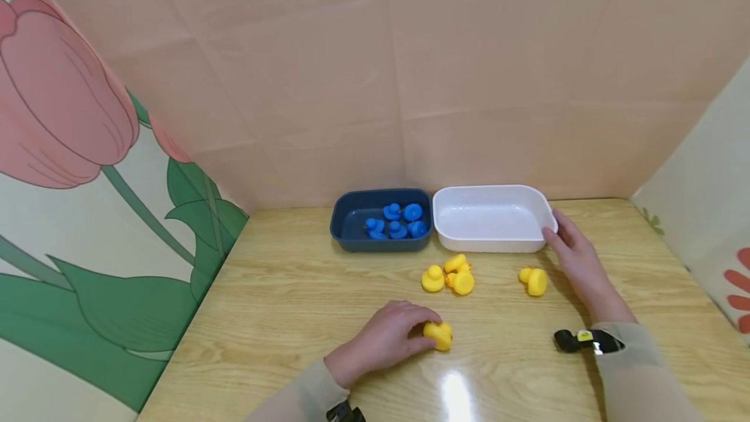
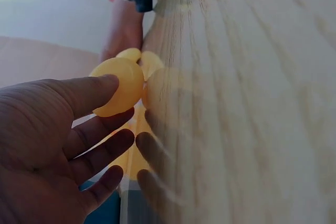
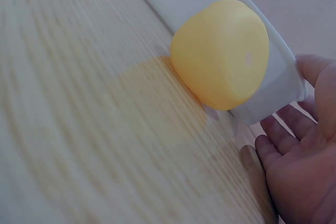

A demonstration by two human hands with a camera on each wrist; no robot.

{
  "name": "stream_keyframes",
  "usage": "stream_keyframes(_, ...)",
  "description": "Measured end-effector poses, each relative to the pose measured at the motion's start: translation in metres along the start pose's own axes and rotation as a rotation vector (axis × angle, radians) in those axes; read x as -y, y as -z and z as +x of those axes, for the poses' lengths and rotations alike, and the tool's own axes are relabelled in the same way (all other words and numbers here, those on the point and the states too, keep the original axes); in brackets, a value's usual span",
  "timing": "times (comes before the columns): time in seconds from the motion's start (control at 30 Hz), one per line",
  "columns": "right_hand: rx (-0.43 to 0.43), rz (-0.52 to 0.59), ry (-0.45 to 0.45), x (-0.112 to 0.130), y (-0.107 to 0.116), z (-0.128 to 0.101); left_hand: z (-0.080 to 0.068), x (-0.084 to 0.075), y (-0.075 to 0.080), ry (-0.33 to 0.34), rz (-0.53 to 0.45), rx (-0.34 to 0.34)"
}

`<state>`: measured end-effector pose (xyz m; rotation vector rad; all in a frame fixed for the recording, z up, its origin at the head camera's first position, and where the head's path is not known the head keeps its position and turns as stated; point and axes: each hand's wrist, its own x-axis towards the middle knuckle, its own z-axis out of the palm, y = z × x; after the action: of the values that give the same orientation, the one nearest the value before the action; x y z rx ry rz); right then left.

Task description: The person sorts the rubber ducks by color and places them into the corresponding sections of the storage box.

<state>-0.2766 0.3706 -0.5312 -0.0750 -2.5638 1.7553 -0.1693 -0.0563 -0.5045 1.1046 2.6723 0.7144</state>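
The left hand curls its fingers round a yellow duck lying on the desk near its front edge, while the right hand, fingers relaxed and holding nothing, touches the corner of the white tray, just beside another yellow duck.
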Motion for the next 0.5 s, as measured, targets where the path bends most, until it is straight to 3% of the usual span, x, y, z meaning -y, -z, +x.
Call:
stream_keyframes(0.27, -0.006, -0.012, -0.011, 0.000, 0.000, 0.000, 0.002, -0.002, 0.005, -0.016, 0.015, -0.077)
stream_keyframes(0.5, 0.001, -0.026, -0.010, -0.001, 0.000, 0.000, 0.008, -0.005, 0.017, 0.016, -0.033, -0.150)
